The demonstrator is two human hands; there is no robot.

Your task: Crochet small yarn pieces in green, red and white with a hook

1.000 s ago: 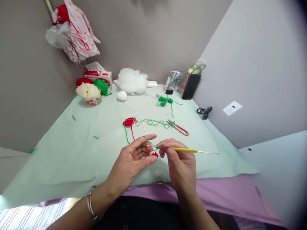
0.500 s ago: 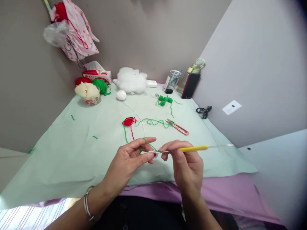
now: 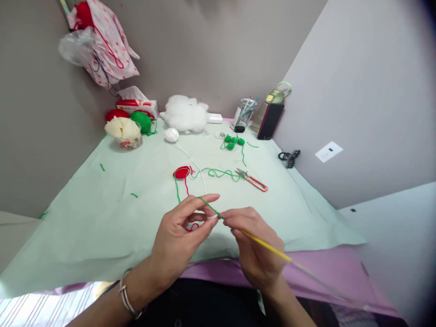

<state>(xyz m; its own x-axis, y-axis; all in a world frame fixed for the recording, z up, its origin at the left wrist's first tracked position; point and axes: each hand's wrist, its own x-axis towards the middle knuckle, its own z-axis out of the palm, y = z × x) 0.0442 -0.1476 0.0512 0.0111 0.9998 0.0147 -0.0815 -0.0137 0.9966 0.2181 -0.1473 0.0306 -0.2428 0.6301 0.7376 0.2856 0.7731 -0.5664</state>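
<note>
Between thumb and fingers, my left hand [image 3: 185, 229] pinches a small white crochet piece [image 3: 212, 217], mostly covered by the fingertips. Green yarn [image 3: 208, 205] runs taut from over my left index finger to the piece. My right hand [image 3: 257, 240] is closed around a yellow-handled crochet hook [image 3: 269, 246], whose tip meets the work beside my left fingertips. The hook's rear end slants down to the right. Beyond my hands lie a red yarn bundle [image 3: 181, 172] and a white yarn ball [image 3: 171, 135], with strands leading toward my left hand.
Orange-handled thread snips [image 3: 254, 180] lie right of centre, below small green crochet pieces [image 3: 231, 143]. White stuffing [image 3: 186, 114] sits at the back. A phone [image 3: 270, 121] leans on a bottle at the right; a tissue box [image 3: 138, 108] and green yarn ball [image 3: 141, 122] stand left.
My right hand has turned, so the hook's handle swings from nearly level to slanting down right. A red strand loop now shows under my left fingers.
</note>
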